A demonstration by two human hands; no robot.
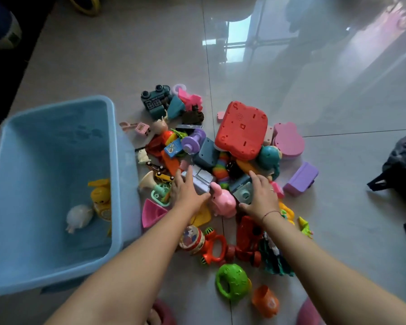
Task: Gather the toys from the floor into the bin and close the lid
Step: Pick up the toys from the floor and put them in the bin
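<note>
Left hand [188,192], right hand [261,195]: lay open and apart, fingers spread, flanking pink animal figure [223,202], apparently to scoop toy heap [197,146] toward blue bin [115,160].

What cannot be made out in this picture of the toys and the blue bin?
Head view:
Blue plastic bin: near corner cut off by the left edge; no lid in view.
Toy pile: parts hidden under left hand and right hand.
Black bag: cut off by right edge.
</note>
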